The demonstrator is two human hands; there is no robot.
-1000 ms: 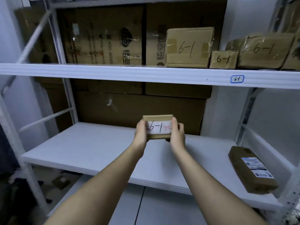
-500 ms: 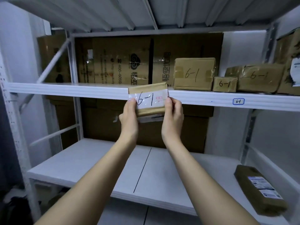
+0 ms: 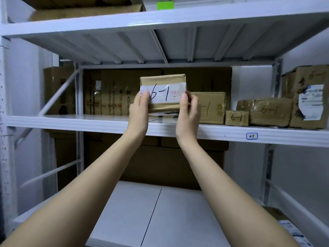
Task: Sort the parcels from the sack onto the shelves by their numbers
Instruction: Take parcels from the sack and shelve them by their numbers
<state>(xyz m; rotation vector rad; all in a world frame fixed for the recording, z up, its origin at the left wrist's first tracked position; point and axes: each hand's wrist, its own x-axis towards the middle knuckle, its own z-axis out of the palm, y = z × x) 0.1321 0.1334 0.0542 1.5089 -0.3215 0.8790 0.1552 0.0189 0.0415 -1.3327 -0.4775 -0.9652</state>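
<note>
Parcel marked 6-1 (image 3: 162, 93), a small brown-wrapped packet with a white label band across its front, is held up in both hands at the level of the middle shelf (image 3: 71, 122), above its front part. The left hand (image 3: 139, 111) grips the parcel's left end, thumb pressed on the label and fingers curled behind; the right hand (image 3: 188, 111) grips the right end the same way. Whether the parcel's underside already touches the board I cannot tell; it looks just clear of it.

That shelf carries a small tag reading 6-1 (image 3: 251, 136) on its front edge, and several boxes with 6-1 written on them already stand on it: a medium box (image 3: 211, 107) just behind the right hand, a tiny box (image 3: 236, 118), a taped box (image 3: 270, 112) and a large labelled carton (image 3: 308, 97) further right.

The step in hand appears to be placing this parcel on its matching shelf. The next move likely calls for setting it down on the bare stretch left of the medium box, then loosening both grips without knocking its neighbour.
</note>
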